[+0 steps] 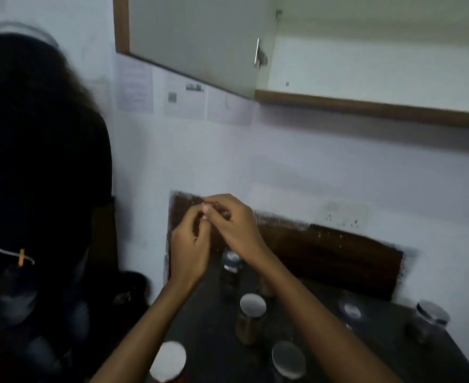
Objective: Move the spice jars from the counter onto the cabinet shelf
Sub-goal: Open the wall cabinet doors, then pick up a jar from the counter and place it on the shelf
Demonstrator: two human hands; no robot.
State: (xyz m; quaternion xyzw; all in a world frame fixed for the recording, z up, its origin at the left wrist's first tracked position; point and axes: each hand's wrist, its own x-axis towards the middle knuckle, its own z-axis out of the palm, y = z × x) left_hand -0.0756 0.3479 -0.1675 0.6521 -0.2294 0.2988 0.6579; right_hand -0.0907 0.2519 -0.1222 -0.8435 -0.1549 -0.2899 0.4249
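Several spice jars with silver lids stand on the dark counter (208,313): one with brown contents (251,319) in the middle, two at the front (169,360) (288,360), a dark one (231,266) just under my wrists, and two on the right (351,310) (429,319). My left hand (189,244) and my right hand (233,222) are raised above the counter with their fingertips pinched together and touching each other. Neither holds a jar. The wall cabinet's shelf (366,67) above is bare, and its door (189,37) is swung open to the left.
Another person with dark hair (34,161) stands close on my left. The open cabinet door with its metal handle (258,51) hangs above the hands. Papers (183,98) are stuck to the wall. A dark brown painted patch (324,252) lies behind the counter.
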